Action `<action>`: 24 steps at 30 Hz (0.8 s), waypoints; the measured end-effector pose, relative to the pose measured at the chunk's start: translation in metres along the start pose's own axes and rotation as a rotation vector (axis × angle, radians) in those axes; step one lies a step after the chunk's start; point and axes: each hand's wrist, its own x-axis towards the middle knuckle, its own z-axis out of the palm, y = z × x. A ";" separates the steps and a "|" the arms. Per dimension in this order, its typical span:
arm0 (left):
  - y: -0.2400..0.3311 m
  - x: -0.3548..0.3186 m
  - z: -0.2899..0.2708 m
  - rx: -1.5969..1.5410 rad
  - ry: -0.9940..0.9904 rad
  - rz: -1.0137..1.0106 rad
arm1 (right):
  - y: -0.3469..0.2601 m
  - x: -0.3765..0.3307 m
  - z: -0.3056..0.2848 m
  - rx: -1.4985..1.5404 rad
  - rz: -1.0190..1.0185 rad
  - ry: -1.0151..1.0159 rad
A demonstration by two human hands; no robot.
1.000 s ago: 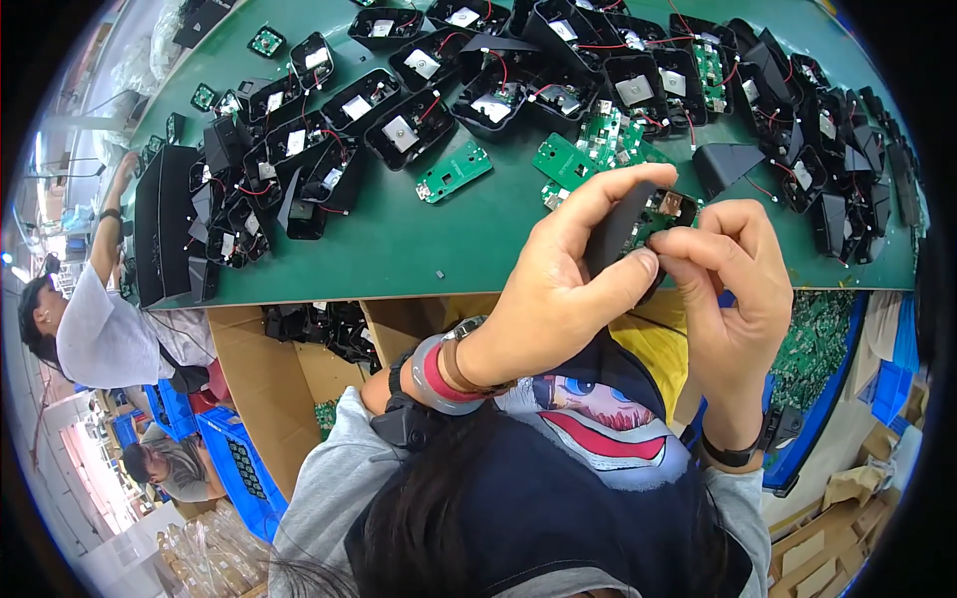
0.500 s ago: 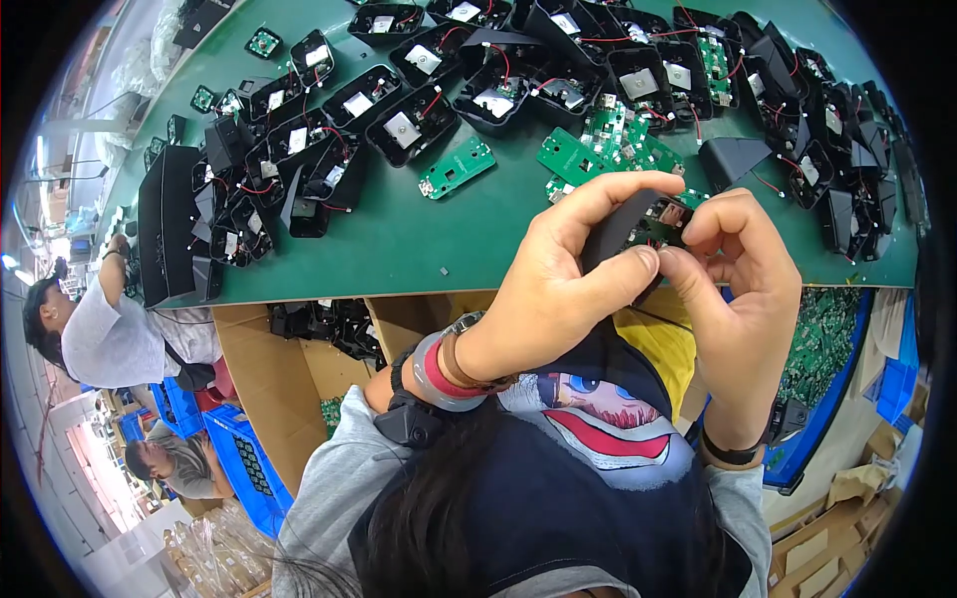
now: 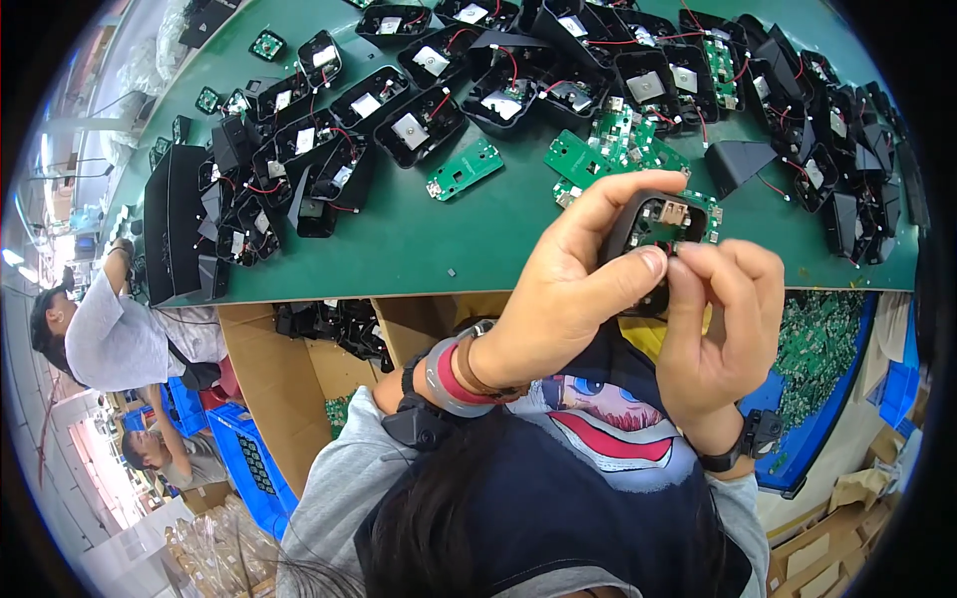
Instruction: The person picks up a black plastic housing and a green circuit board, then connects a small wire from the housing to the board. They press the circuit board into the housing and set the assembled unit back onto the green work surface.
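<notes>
Above the near edge of the bench, my left hand (image 3: pixel 573 284) is wrapped round a black plastic housing (image 3: pixel 620 227). Its open side faces me, and a green circuit board with a metal socket (image 3: pixel 673 213) shows inside. The left thumb presses on the inner edge. My right hand (image 3: pixel 723 329) is closed in a pinch, thumb and fingertips meeting at the housing's opening beside the left thumb. A bit of red and dark wire seems to show there; what the fingertips hold is too small to make out. Just beyond lies a pile of green circuit boards (image 3: pixel 623 140).
Many black housings with wires (image 3: pixel 411 132) cover the far side of the green bench (image 3: pixel 399 239). A single green board (image 3: pixel 465 169) lies nearer. Below the edge stand a cardboard box (image 3: pixel 264 369) and a blue bin of boards (image 3: pixel 822 349). Two people (image 3: pixel 110 329) are at left.
The housing has turned so more of its inside faces me. My right hand has shifted slightly down and left, its fingers now pinched closer to the opening.
</notes>
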 end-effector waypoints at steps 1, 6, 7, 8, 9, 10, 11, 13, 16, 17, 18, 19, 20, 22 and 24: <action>-0.002 -0.001 0.001 -0.003 -0.016 0.033 | -0.001 -0.004 -0.004 -0.051 -0.040 -0.020; -0.006 -0.006 0.006 -0.013 -0.002 0.071 | -0.006 -0.021 0.001 0.059 0.030 -0.025; -0.008 -0.006 0.007 -0.015 0.004 0.096 | -0.008 -0.022 0.001 0.060 0.029 -0.024; -0.009 -0.006 0.007 -0.016 0.010 0.122 | -0.011 -0.024 0.000 0.097 0.096 -0.040; -0.009 -0.006 0.006 -0.015 0.009 0.123 | -0.013 -0.025 0.000 0.134 0.163 -0.056; -0.010 -0.005 0.006 0.005 0.006 0.135 | -0.010 -0.031 0.001 0.217 0.230 -0.064; -0.011 -0.005 0.005 0.024 0.001 0.147 | -0.012 -0.031 0.000 0.217 0.230 -0.064; -0.011 -0.005 0.004 0.051 -0.024 0.169 | -0.017 -0.029 -0.001 0.469 0.453 -0.078; -0.011 -0.005 0.003 0.088 -0.050 0.191 | -0.016 -0.028 -0.005 0.495 0.445 -0.116; -0.010 -0.004 0.003 0.094 -0.054 0.189 | -0.016 -0.027 -0.006 0.491 0.445 -0.114; -0.009 -0.003 0.002 0.091 -0.058 0.189 | -0.016 -0.025 -0.006 0.414 0.411 -0.144; -0.005 -0.004 0.000 0.035 -0.035 0.126 | -0.016 -0.023 -0.005 0.344 0.374 -0.174; -0.003 -0.003 -0.001 -0.021 -0.012 0.064 | -0.014 -0.023 -0.006 0.344 0.371 -0.174; -0.001 -0.002 0.001 -0.035 0.028 0.043 | -0.010 -0.024 -0.006 0.379 0.316 -0.177; -0.003 0.001 -0.001 -0.098 0.066 0.011 | -0.011 -0.022 -0.002 0.383 0.309 -0.097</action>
